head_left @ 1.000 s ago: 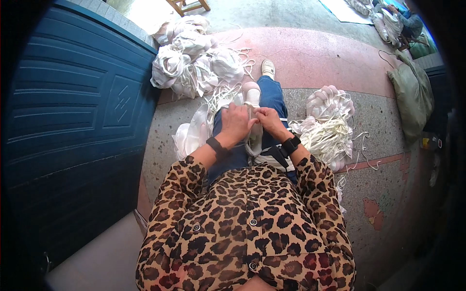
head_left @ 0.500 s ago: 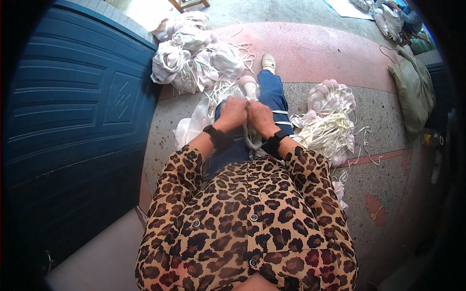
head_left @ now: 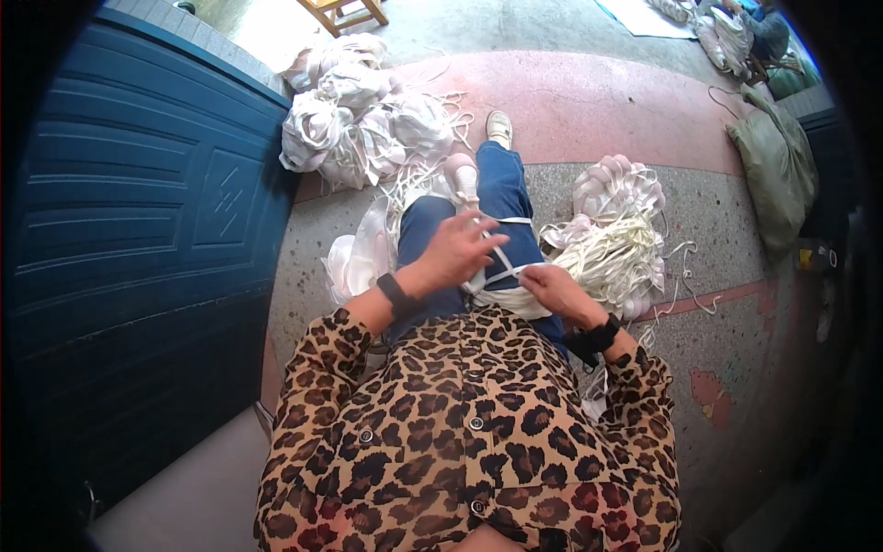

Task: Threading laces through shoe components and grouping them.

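My left hand (head_left: 455, 250) is over my left knee, its fingers spread and pointing right. A narrow white strap (head_left: 503, 260) slants past its fingertips down to my right hand (head_left: 556, 292), whose fingers are pinched on its lower end over my right thigh. Beyond my left hand, a pale pink and white cup-shaped fabric piece (head_left: 464, 178) stands out between my legs. More white straps cross the blue jeans (head_left: 508, 187). White fabric lies in my lap, partly hidden by my hands.
A heap of white and pale pink fabric bundles (head_left: 354, 129) lies ahead on the left. Another bundle with long cream straps (head_left: 618, 241) is by my right leg. A blue panelled door (head_left: 138, 212) borders the left; a grey-green sack (head_left: 777, 175) stands right. Another person (head_left: 768, 35) sits far right.
My hands were together over the fabric between my knees; now they are apart. My right hand has come nearer and right with the strap, and my left hand's fingers have spread.
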Available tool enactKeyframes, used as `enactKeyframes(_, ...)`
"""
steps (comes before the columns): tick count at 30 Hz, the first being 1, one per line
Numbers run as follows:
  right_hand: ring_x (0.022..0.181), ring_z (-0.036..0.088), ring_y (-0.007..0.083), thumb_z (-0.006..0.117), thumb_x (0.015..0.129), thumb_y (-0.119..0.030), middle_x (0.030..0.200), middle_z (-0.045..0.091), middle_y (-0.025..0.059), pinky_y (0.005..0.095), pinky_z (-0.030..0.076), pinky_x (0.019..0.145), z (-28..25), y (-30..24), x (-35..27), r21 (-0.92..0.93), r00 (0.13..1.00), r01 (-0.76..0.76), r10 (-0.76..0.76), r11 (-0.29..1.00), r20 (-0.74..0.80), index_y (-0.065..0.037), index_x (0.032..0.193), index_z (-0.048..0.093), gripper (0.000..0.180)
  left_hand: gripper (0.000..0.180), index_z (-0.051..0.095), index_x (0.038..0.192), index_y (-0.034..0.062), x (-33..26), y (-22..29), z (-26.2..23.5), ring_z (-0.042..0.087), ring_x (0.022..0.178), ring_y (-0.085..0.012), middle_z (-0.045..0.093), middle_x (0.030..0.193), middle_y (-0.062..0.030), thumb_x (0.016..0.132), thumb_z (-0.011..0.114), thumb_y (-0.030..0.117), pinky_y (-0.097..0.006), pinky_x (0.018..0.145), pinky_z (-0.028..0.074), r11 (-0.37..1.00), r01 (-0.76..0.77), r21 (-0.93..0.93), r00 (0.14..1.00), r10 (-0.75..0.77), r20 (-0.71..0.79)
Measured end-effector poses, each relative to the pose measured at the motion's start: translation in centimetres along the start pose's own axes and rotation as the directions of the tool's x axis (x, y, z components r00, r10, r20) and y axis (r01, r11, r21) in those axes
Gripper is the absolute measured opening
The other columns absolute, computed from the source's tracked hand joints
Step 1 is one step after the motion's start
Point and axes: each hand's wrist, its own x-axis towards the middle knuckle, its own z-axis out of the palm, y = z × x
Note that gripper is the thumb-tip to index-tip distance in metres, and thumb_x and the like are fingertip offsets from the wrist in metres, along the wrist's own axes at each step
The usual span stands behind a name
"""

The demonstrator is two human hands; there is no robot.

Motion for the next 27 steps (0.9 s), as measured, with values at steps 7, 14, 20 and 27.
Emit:
enactKeyframes(7, 0.059, 0.045, 0.0093, 0.053, 0.103, -0.022, 0.067, 0.045, -0.0025, 0.0265, 0.039, 0.055, -3.8, -4.1, 5.6, 0.925, 0.933, -0.095, 0.356, 0.367, -0.046, -0.004, 0.105, 0.061, 0.020, 0.021, 0.063, 0.112, 0.0010, 5.6, -2.6, -3.1, 0.067, 0.060, -0.0230, 0.066, 0.069, -0.0107, 0.096, 0.061, 0.015, -0.033, 0.058, 0.054, 0.757, 0.241, -0.608, 0.963, -0.262, 0.055)
enactKeyframes(14, 0.065, 0.047, 0.0089, 0.051, 0.103, -0.018, 0.075, 0.050, -0.0036, 0.0240, 0.040, 0.057, -0.4, -3.9, 10.4, 0.969, 0.945, -0.233, 0.215, -0.084, 0.246, -0.003, 0.106, 0.060, 0.017, 0.021, 0.068, 0.098, -0.0026, 2.8, -3.3, -3.6, 0.064, 0.065, -0.0105, 0.068, 0.074, -0.0045, 0.098, 0.064, 0.018, -0.026, 0.060, 0.051, 0.449, 0.472, -0.759, 0.770, -0.630, 0.106)
enactKeyframes(20, 0.098, 0.063, 0.0111, 0.061, 0.101, -0.020, 0.110, 0.069, 0.0058, 0.0249, 0.049, 0.086, 0.5, -6.8, 10.5, 0.913, 0.966, 0.054, 0.212, 0.405, -0.151, 0.002, 0.121, 0.067, 0.030, 0.023, 0.068, 0.101, -0.0047, 1.8, -1.5, -2.6, 0.062, 0.070, -0.0097, 0.067, 0.077, -0.0042, 0.099, 0.063, 0.018, -0.026, 0.067, 0.053, 0.603, 0.506, -0.617, 0.774, -0.633, 0.016)
enactKeyframes(27, 0.103, 0.061, 0.0104, 0.062, 0.101, -0.024, 0.116, 0.069, 0.0047, 0.0271, 0.048, 0.093, 1.1, -6.9, 10.4, 0.776, 0.960, 0.099, 0.146, 0.623, -0.239, 0.002, 0.127, 0.065, 0.037, 0.019, 0.069, 0.104, -0.0035, 1.6, -0.8, -2.2, 0.064, 0.073, -0.0112, 0.071, 0.081, -0.0065, 0.097, 0.064, 0.014, -0.025, 0.068, 0.051, 0.542, 0.448, -0.711, 0.729, -0.682, -0.060)
